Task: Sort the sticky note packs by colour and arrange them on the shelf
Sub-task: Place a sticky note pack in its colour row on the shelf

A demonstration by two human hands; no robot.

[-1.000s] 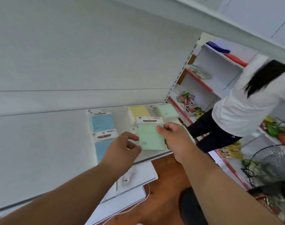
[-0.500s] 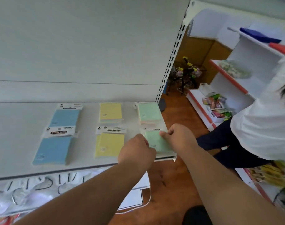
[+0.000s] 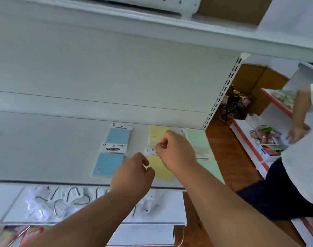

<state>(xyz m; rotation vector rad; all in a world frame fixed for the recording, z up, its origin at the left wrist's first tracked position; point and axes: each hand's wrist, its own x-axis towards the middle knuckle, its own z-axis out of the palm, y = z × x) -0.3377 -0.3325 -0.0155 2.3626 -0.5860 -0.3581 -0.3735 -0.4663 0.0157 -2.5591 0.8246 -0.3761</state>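
Six sticky note packs lie in three columns on the white shelf (image 3: 45, 157). Two blue packs (image 3: 107, 164) are on the left, two yellow packs (image 3: 156, 134) in the middle, and two green packs (image 3: 196, 139) on the right by the shelf's end. My left hand (image 3: 134, 173) hovers over the near yellow pack (image 3: 162, 172), loosely curled and holding nothing. Over the yellow column my right hand (image 3: 175, 150) has its thumb and forefinger pinched together above the near yellow pack's white header. My right forearm covers part of the near green pack (image 3: 212, 169).
Another person (image 3: 298, 175) in a white top and dark trousers stands close on the right, reaching into a red-edged shelving unit (image 3: 250, 145) with snack packs. An upper shelf (image 3: 152, 27) overhangs. The lower shelf (image 3: 63, 202) holds clear bags. Wooden floor (image 3: 228, 166) lies right of the shelf end.
The green pack I held in both hands now lies at the front of the green column. Both hands have let go and moved left over the yellow column.
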